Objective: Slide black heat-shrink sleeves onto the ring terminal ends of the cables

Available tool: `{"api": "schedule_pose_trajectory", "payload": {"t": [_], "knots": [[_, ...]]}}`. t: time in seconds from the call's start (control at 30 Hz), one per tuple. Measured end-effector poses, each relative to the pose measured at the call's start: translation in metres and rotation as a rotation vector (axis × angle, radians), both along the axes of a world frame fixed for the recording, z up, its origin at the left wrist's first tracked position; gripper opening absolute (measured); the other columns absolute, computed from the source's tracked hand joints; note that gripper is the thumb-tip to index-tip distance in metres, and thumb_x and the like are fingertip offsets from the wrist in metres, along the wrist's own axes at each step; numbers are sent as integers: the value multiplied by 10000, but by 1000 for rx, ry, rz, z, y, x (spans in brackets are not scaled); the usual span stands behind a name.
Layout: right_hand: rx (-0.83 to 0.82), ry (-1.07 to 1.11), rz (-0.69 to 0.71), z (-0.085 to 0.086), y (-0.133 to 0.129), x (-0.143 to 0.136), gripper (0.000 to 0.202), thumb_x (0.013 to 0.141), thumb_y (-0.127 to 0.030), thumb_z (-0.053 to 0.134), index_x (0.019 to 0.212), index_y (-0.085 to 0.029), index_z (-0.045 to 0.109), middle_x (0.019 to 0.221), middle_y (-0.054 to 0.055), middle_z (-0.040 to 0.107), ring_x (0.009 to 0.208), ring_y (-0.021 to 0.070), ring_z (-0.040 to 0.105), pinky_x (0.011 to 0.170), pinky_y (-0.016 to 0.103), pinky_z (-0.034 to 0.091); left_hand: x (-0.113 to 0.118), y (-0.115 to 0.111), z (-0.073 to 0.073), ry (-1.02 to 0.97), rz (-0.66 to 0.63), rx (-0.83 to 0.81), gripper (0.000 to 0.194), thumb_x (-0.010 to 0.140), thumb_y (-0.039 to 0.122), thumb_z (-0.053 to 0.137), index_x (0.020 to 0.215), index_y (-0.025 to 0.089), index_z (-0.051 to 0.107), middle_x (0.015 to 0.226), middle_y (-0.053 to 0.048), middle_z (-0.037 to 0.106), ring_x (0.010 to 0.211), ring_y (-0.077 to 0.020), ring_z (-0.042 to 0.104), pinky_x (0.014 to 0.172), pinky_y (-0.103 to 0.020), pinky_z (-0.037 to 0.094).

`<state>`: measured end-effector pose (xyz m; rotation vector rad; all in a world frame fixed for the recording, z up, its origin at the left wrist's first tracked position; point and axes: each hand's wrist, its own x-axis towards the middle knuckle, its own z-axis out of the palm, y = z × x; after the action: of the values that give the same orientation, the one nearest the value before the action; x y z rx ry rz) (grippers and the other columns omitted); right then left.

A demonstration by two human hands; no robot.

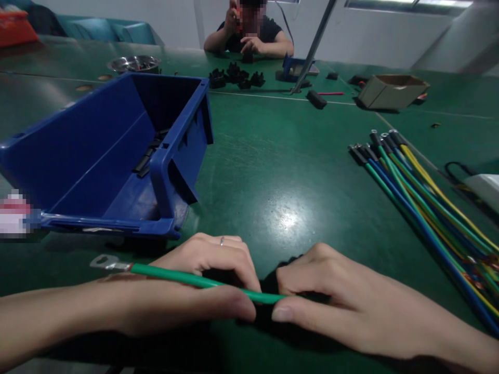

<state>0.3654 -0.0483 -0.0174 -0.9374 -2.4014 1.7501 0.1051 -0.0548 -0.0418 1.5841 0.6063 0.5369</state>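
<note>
Low in the head view, a green cable (175,276) runs from my left forearm across to my right fingers. A flat metal lug (105,262) with a hole is crimped on its left end, and this end rests over my left wrist. My left hand (210,275) pinches the cable between thumb and fingers; a ring shows on one finger. Close beside it, my right hand (331,291) grips the cable between thumb and bent index finger. The cable's right end is hidden in the right hand. Something dark shows behind the right fingers, too little to name.
A blue bin (97,150) with black sleeve pieces (148,156) stands left. Cables with lugs (421,192) lie right. Farther back are a cardboard box (393,91), black parts (236,76), a metal bowl (134,63), a slanted pole (315,47) and a seated person (268,39).
</note>
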Motion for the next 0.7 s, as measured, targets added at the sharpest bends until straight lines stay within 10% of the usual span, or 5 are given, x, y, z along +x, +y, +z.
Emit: {"api": "schedule_pose_trajectory", "payload": {"t": [0.3,0.7], "knots": [[241,-35,-111,-3,-3,5,527,1166,-618,473,824,-229,572,717,-53,542,663,117,498,626,278,306,-2,-6,-4,112,118,111,361,1125,489,643,927,227,794,856,37,723,771,-108,647,733,-230,455],[547,-62,-291,-14,-5,5,596,1124,-586,583,677,-212,454,581,-77,408,517,82,329,547,300,176,8,3,9,300,212,94,596,1112,682,500,888,194,757,743,-40,672,783,-218,618,787,-304,563]]}}
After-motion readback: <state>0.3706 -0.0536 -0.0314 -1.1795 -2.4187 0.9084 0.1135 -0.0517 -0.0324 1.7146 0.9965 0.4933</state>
